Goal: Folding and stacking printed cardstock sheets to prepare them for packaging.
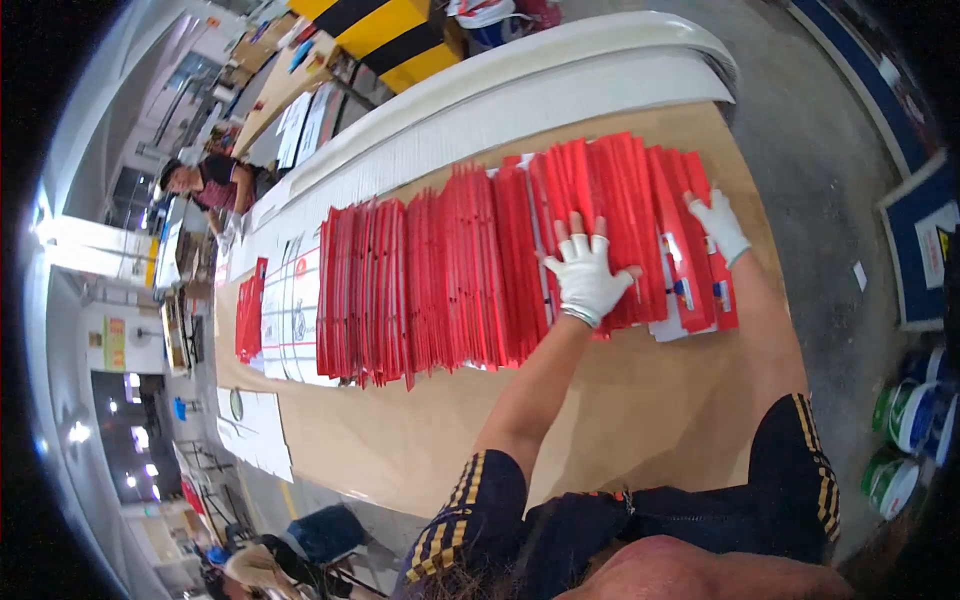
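Red cardboard sheets [470,275] lie in a long overlapping row across the middle of a brown table [640,410], fanned like shingles from left to right and running from the near-left part of the tabletop toward its far right corner. 2 hands, both in white gloves, rest on the right end of that row. The left hand [587,272] lies flat on top of the red sheets with its bare fingertips [577,222] spread wide and pointing to the far side; it presses down on the stack and grips nothing. The right hand [720,226] sits farther right and a little farther away, laid on the last few sheets, where white and blue printed patches show at their near ends; its fingers look extended along the sheets, but I cannot tell whether they pinch an edge or only touch it. Both bare forearms come in from the near edge, out of dark sleeves with yellow stripes. A smaller pile of red sheets [250,310] lies apart at the left, beside flat white printed sheets [290,315]. Long white panels [520,95] run along the far side of the table. Another person [205,182] works at the far left. Green and white buckets [910,420] stand on the floor at the right.
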`<action>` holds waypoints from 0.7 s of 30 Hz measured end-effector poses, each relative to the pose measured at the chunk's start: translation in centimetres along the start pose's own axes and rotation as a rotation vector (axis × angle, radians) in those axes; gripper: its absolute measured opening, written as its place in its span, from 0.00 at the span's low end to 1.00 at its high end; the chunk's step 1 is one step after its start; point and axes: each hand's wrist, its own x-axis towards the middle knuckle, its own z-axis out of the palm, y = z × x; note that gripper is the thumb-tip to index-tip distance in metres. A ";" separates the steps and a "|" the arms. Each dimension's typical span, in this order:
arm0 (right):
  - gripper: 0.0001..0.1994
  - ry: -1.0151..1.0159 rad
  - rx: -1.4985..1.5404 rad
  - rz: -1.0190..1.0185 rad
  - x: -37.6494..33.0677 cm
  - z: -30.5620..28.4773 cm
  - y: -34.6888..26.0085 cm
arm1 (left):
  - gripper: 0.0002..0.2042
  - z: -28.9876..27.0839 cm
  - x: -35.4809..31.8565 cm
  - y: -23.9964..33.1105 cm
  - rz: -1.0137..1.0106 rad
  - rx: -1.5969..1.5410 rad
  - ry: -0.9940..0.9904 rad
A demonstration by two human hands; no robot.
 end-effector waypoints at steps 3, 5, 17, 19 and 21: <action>0.53 -0.082 -0.208 -0.091 0.8 6.6 -3.5 | 0.51 -0.4 -0.2 -0.6 0.054 0.003 -0.052; 0.54 -0.081 -0.125 -0.097 -0.1 10.2 -6.0 | 0.51 -1.6 -0.6 -2.4 0.070 0.047 -0.035; 0.54 -0.110 -0.111 -0.251 -2.0 16.1 -11.4 | 0.46 -6.7 -3.0 -13.0 -0.168 0.232 -0.029; 0.54 -0.147 -0.139 -0.261 -2.5 16.9 -12.2 | 0.46 -5.7 -3.7 -14.7 -0.131 0.287 -0.009; 0.54 -0.139 -0.233 -0.317 -3.9 18.2 -13.5 | 0.46 -6.6 -4.3 -16.4 -0.173 0.308 -0.021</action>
